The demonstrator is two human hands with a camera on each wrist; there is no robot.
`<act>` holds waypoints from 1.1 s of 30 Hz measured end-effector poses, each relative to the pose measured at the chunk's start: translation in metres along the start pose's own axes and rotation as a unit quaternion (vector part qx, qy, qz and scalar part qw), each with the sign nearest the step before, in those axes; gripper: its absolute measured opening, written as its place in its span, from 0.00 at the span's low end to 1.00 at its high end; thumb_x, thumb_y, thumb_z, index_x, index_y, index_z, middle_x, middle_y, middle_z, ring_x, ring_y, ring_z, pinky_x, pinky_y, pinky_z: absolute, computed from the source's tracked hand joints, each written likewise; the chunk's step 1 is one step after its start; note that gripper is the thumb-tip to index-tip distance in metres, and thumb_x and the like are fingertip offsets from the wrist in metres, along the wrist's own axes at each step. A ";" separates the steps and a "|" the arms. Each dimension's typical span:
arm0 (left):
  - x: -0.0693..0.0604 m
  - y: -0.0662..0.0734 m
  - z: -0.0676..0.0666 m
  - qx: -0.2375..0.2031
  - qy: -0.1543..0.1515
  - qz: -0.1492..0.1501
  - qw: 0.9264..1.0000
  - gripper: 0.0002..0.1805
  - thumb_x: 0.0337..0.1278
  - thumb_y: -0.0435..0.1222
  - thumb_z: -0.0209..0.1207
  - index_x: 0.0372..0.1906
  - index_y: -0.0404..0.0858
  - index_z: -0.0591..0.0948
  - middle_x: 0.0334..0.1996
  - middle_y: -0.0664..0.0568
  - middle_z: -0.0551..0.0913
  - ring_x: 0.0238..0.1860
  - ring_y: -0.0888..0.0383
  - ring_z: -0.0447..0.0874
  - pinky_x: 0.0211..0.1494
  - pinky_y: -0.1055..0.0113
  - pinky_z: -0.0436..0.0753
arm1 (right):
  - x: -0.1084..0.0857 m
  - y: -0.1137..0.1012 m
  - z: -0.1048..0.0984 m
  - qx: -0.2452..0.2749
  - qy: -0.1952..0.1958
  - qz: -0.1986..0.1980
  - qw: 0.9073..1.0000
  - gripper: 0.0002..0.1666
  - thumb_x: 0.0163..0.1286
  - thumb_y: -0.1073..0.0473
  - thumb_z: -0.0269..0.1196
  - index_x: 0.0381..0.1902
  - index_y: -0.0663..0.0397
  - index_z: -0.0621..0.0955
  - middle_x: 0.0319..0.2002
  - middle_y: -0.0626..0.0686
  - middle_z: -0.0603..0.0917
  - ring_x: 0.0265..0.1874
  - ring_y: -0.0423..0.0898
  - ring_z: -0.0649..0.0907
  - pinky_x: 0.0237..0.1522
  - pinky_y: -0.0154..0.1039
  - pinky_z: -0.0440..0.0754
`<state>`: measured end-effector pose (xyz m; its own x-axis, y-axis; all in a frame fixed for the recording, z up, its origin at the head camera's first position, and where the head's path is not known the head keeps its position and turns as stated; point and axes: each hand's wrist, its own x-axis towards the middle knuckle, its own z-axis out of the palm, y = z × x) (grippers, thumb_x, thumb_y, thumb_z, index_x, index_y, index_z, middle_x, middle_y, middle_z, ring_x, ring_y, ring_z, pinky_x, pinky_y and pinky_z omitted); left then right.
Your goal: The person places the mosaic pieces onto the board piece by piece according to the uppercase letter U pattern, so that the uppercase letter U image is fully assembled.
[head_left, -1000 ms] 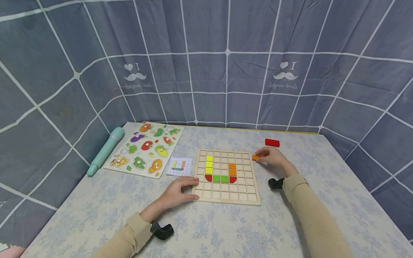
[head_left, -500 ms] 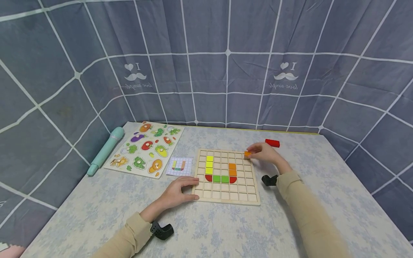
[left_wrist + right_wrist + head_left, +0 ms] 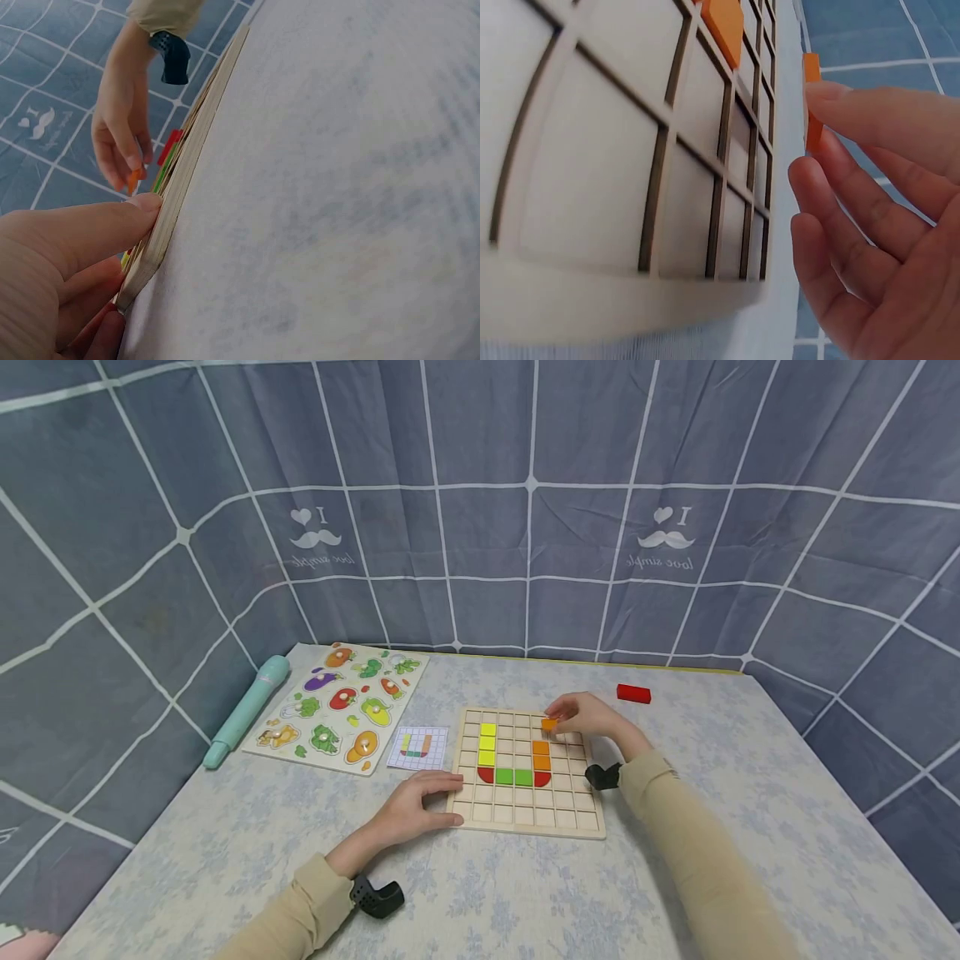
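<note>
My right hand (image 3: 591,716) pinches a small orange square block (image 3: 549,725) over the top right part of the wooden grid board (image 3: 517,814). In the right wrist view the block (image 3: 813,112) stands on edge between thumb and fingers, apart from the board. Two orange blocks (image 3: 541,755) lie in the grid below it. Yellow blocks (image 3: 487,743), two green blocks (image 3: 513,777) and rounded red corner pieces (image 3: 542,778) complete a U shape. My left hand (image 3: 408,807) rests its thumb and fingertips on the board's left edge; the left wrist view shows the thumb (image 3: 112,229) against the edge.
A small pattern card (image 3: 417,748) showing a U figure lies left of the board. Beyond it are a vegetable puzzle board (image 3: 352,720) and a turquoise stick (image 3: 246,712). A red block (image 3: 633,693) lies at back right. A tiled-pattern curtain (image 3: 487,527) surrounds the table.
My right hand has carried the orange block leftward from beside the board's right edge to above its upper grid cells. The left hand stays at the left edge.
</note>
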<state>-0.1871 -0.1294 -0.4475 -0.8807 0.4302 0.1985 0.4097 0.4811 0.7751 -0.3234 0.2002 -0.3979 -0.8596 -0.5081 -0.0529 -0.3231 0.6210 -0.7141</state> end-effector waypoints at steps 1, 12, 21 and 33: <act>0.000 0.000 0.000 -0.001 0.000 0.000 1.000 0.28 0.43 0.44 0.72 0.52 0.36 0.81 0.55 0.53 0.79 0.61 0.50 0.69 0.64 0.53 0.68 | 0.001 -0.001 0.001 -0.001 -0.005 -0.001 1.000 0.19 0.61 0.63 0.66 0.49 0.64 0.80 0.46 0.58 0.81 0.44 0.53 0.79 0.49 0.47 0.79; 0.001 0.001 0.001 0.001 -0.002 0.000 1.000 0.29 0.43 0.44 0.71 0.52 0.36 0.81 0.55 0.53 0.79 0.60 0.50 0.69 0.64 0.54 0.68 | 0.010 -0.006 0.012 -0.035 -0.023 0.015 0.999 0.18 0.59 0.63 0.66 0.48 0.63 0.79 0.44 0.56 0.82 0.43 0.52 0.79 0.48 0.47 0.79; 0.001 0.001 0.001 0.001 -0.003 0.002 1.000 0.29 0.42 0.44 0.72 0.52 0.36 0.81 0.55 0.53 0.79 0.61 0.50 0.69 0.64 0.54 0.68 | 0.012 -0.009 0.017 -0.040 -0.008 0.039 0.998 0.16 0.60 0.64 0.66 0.46 0.62 0.80 0.41 0.55 0.82 0.41 0.51 0.79 0.48 0.47 0.78; 0.000 -0.001 0.002 0.002 -0.001 0.000 1.000 0.29 0.43 0.45 0.71 0.52 0.37 0.81 0.55 0.53 0.79 0.60 0.50 0.70 0.64 0.53 0.68 | -0.002 -0.008 0.016 -0.046 -0.001 0.024 0.999 0.16 0.62 0.61 0.65 0.47 0.62 0.79 0.44 0.57 0.81 0.45 0.54 0.80 0.49 0.48 0.79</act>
<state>-0.1870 -0.1281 -0.4493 -0.8807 0.4309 0.1968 0.4095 0.4838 0.7734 -0.3132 0.1866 -0.4031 -0.8747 -0.4767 -0.0872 -0.3159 0.6973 -0.6434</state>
